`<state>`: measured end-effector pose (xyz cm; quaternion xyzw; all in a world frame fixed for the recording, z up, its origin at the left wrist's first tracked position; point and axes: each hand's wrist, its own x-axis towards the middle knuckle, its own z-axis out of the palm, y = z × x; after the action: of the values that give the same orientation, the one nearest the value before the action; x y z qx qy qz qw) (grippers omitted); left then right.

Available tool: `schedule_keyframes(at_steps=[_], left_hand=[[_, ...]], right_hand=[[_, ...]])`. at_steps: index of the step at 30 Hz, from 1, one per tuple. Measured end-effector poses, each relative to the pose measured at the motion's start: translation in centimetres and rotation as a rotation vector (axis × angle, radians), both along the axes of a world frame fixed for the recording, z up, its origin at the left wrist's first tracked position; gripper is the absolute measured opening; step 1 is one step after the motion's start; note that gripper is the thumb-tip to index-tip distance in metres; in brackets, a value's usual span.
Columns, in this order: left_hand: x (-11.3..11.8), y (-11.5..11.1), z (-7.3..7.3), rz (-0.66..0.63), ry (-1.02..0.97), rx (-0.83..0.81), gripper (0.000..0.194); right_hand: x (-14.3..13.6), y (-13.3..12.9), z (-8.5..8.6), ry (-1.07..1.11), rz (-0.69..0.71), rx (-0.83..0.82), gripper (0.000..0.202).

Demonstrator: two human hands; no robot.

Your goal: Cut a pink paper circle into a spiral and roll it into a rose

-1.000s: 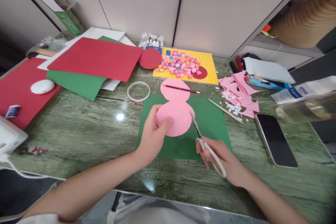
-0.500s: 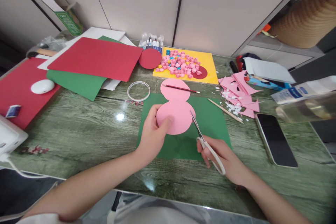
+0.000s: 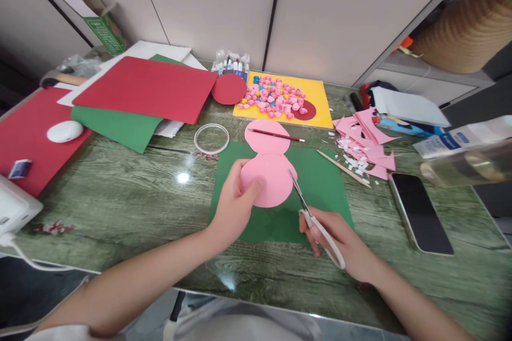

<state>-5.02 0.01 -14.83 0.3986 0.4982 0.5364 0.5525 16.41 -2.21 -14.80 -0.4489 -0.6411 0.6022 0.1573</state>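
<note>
My left hand (image 3: 236, 205) pinches a round pink paper piece (image 3: 272, 181) by its left side, thumb on top. In my right hand (image 3: 336, 237) are white-handled scissors (image 3: 306, 202), their blades at the right edge of the pink piece. Below both hands lies a green sheet (image 3: 276, 226). Just beyond the held piece is another pink paper circle (image 3: 266, 145), and a dark red pencil (image 3: 276, 135) rests across it. To the right a pale wooden stick (image 3: 344, 169) lies partly over the green sheet.
Pink and white paper scraps (image 3: 366, 144) lie at the right, near a phone (image 3: 420, 213). Small pink rolls (image 3: 276, 97) cover a yellow sheet (image 3: 320, 101). A tape roll (image 3: 211, 139) and stacked red paper (image 3: 144, 88) are on the left. A bottle (image 3: 468, 164) stands out at far right.
The held pink piece has shifted slightly toward me and to the right. The scissors stay at its right edge, and both hands are almost where they were.
</note>
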Motion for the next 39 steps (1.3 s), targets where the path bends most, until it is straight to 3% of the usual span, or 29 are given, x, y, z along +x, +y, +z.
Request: schedule_keyframes(at_steps=[23, 32, 39], left_hand=[[0.11, 0.16, -0.02, 0.069, 0.013, 0.003, 0.017], [-0.06, 0.18, -0.06, -0.024, 0.005, -0.018, 0.015], [-0.13, 0.23, -0.03, -0.019, 0.016, -0.006, 0.016]], right_hand=[[-0.06, 0.06, 0.23, -0.035, -0.005, -0.030, 0.045], [0.02, 0.00, 0.07, -0.014, -0.018, -0.028, 0.042], [0.00, -0.01, 0.16, -0.008, -0.026, -0.046, 0.041]])
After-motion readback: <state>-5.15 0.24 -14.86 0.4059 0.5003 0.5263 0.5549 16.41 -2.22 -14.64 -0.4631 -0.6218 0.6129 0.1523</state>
